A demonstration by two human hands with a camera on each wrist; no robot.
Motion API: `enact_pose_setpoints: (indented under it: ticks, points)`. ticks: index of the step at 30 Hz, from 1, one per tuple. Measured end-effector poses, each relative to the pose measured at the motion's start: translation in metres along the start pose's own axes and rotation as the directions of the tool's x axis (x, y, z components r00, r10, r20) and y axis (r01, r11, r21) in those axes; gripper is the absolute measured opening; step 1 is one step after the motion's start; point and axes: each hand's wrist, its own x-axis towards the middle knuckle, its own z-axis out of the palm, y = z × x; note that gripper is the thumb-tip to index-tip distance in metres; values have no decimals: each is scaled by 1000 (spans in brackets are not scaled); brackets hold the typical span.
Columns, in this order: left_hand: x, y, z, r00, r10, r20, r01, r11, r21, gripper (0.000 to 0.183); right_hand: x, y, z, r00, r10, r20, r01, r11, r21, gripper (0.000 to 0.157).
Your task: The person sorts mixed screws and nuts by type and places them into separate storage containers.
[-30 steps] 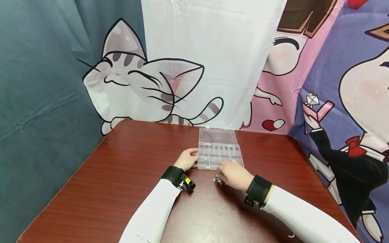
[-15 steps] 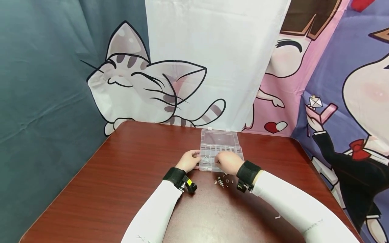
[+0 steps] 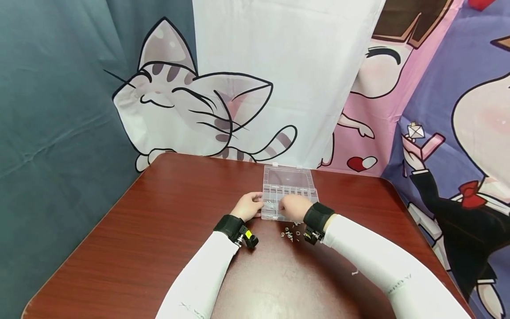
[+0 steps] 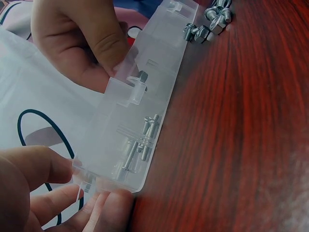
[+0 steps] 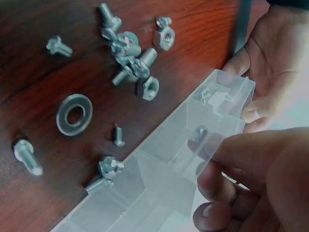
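My left hand (image 3: 248,207) grips the near left corner of a clear plastic compartment box (image 4: 96,125), thumb on one side and fingers on the other. The box's lid (image 3: 288,178) lies open at the back. My right hand (image 3: 295,207) reaches down into a front compartment with curled fingers. At its fingertips a small metal fastener (image 5: 201,131) shows blurred through the plastic; its exact kind is unclear. Several thin screws (image 4: 142,140) lie in the left front compartment. On the table before the box are loose bolts (image 5: 26,157), nuts (image 5: 165,38) and a washer (image 5: 75,115).
The brown wooden table (image 3: 167,221) extends on both sides of the box. Printed cloth (image 3: 255,44) hangs behind it. Each wrist wears a black strap with a small camera (image 3: 251,239). The loose hardware sits close to the box's front wall.
My right hand has moved from the loose hardware up and over the box, then slightly left into a front compartment. My left hand keeps its grip on the box corner.
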Motion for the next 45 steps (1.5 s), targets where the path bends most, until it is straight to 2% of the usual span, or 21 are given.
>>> enact_pose_setpoints:
  ticks: [6, 11, 18, 21, 25, 30, 34, 39, 45]
  points:
    - [1, -1, 4, 1000, -5, 7, 5, 1000, 15, 45, 1, 5, 0, 998, -38, 55, 36, 999, 32, 44]
    - [2, 0, 6, 1000, -11, 21, 10, 1000, 20, 45, -1, 12, 5, 999, 3, 52, -6, 998, 60, 39]
    - [3, 1, 7, 1000, -8, 16, 7, 1000, 24, 45, -9, 16, 6, 999, 35, -32, -31, 992, 119, 21]
    - [3, 0, 8, 1000, -11, 18, 11, 999, 34, 45, -20, 14, 5, 995, 57, -85, -45, 990, 136, 21]
    - [4, -1, 10, 999, -8, 36, 7, 999, 48, 45, -40, 12, 5, 983, 68, -172, -46, 990, 131, 29]
    - [3, -3, 9, 1000, -8, 19, 7, 999, 45, 45, -61, 14, 12, 950, 55, -308, -30, 996, 85, 50]
    - [3, -3, 7, 1000, -17, 13, 16, 1000, 24, 46, -76, 14, 19, 927, 16, -375, -3, 999, 34, 66]
    - [4, -2, 4, 1000, -12, 13, 12, 1000, 7, 47, -90, 14, 21, 923, 19, -384, -9, 1000, 27, 78]
    - [4, -3, 2, 1000, -11, 3, 11, 1000, 8, 46, -97, 14, 22, 932, 24, -362, -11, 999, 37, 80]
